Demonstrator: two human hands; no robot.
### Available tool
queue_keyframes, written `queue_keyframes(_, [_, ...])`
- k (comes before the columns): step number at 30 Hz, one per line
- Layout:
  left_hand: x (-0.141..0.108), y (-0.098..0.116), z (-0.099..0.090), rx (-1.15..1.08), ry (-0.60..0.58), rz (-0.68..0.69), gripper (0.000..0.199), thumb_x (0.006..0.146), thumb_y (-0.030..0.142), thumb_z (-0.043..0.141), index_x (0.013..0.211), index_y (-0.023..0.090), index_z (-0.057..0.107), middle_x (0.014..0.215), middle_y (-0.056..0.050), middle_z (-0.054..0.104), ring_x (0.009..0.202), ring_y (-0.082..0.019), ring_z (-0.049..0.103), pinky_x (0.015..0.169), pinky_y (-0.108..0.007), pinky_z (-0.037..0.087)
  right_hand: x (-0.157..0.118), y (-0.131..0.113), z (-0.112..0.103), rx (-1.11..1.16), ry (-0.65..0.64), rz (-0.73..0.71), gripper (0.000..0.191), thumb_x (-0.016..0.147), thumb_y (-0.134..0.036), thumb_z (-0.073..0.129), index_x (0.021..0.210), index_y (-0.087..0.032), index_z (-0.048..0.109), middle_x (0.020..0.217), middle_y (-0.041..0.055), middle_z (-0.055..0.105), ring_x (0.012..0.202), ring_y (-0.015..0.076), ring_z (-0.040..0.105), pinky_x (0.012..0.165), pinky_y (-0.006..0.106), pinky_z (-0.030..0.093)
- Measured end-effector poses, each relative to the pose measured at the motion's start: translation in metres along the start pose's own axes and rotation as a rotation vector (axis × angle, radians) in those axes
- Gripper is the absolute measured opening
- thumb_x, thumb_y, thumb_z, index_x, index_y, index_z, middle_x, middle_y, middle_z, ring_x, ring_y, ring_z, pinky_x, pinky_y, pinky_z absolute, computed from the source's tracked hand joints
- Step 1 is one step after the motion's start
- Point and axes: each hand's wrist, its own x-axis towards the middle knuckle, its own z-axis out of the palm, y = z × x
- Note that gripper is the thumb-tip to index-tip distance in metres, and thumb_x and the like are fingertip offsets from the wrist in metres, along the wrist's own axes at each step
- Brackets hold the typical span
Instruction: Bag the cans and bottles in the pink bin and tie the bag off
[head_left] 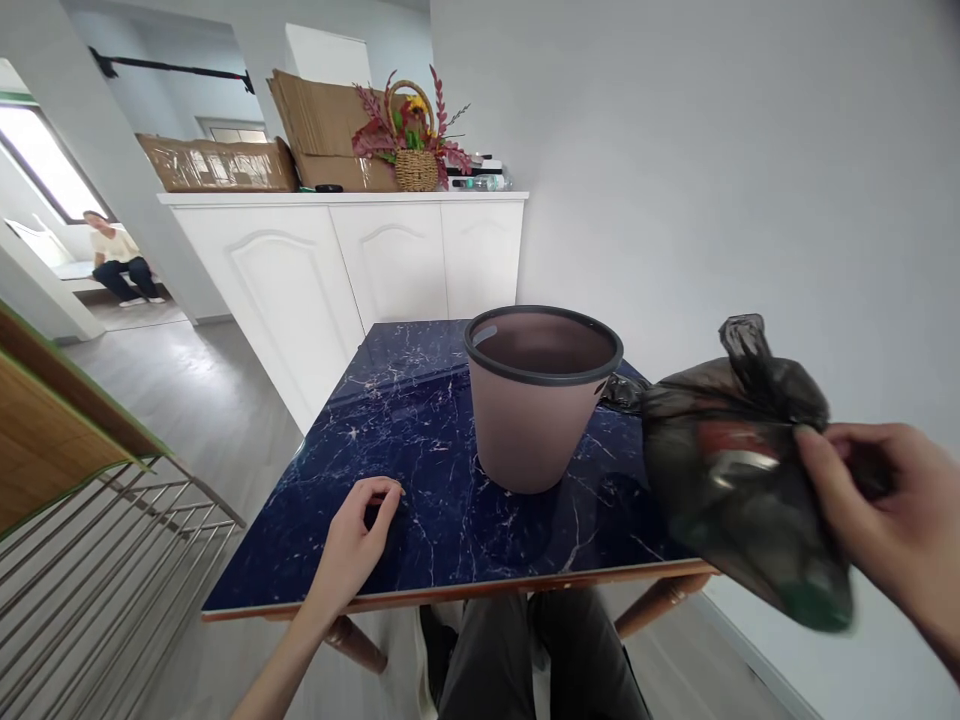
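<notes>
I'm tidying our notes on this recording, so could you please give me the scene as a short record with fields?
Right grip: closed on a filled dark bag, to the right of the bin
Left grip: resting on the table, curled
Bin: upright on the table, its bottom hidden
Cabinet: bears a flower basket and cardboard boxes
Background: a person seated

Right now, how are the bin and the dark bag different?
The bin is dusty pink and solid-sided, but the bag is dark and see-through, with things showing inside. The bin stands upright on the blue table, while the bag is held in the right hand. The bin's top is wide open; the bag's is bunched up tight. Both have something dark: the bin's rim and the bag's plastic.
</notes>
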Motion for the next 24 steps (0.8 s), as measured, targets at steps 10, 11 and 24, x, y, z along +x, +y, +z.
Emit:
queue_keyframes(10, [-0.005, -0.006, 0.0, 0.098, -0.015, 0.107, 0.028, 0.102, 0.048, 0.059, 0.097, 0.023, 0.071, 0.11, -0.009, 0.074, 0.103, -0.025, 0.07, 0.095, -0.037, 0.054, 0.015, 0.045, 0.113, 0.08, 0.228, 0.122, 0.022, 0.091, -0.042, 0.059, 0.081, -0.027, 0.047, 0.078, 0.0055, 0.053, 0.079, 0.0267, 0.054, 0.078, 0.046, 0.044])
queue_keyframes(11, [-0.005, -0.008, 0.001, 0.103, -0.013, 0.114, 0.027, 0.102, 0.047, 0.059, 0.097, 0.024, 0.071, 0.11, -0.008, 0.074, 0.103, -0.025, 0.07, 0.094, -0.037, 0.055, 0.014, 0.047, 0.119, 0.08, 0.254, 0.139, 0.021, 0.091, -0.043, 0.057, 0.082, -0.027, 0.046, 0.079, 0.0049, 0.053, 0.079, 0.0259, 0.053, 0.078, 0.045, 0.044])
queue_keyframes(24, [-0.007, -0.014, 0.006, 0.169, 0.001, 0.144, 0.024, 0.103, 0.045, 0.059, 0.101, 0.024, 0.071, 0.114, -0.007, 0.073, 0.106, -0.023, 0.071, 0.083, -0.031, 0.058, -0.02, 0.044, 0.118, 0.077, 0.172, 0.155, 0.049, 0.093, -0.06, 0.063, 0.117, -0.017, 0.067, 0.098, 0.0129, 0.065, 0.112, 0.0353, 0.061, 0.102, 0.053, 0.05])
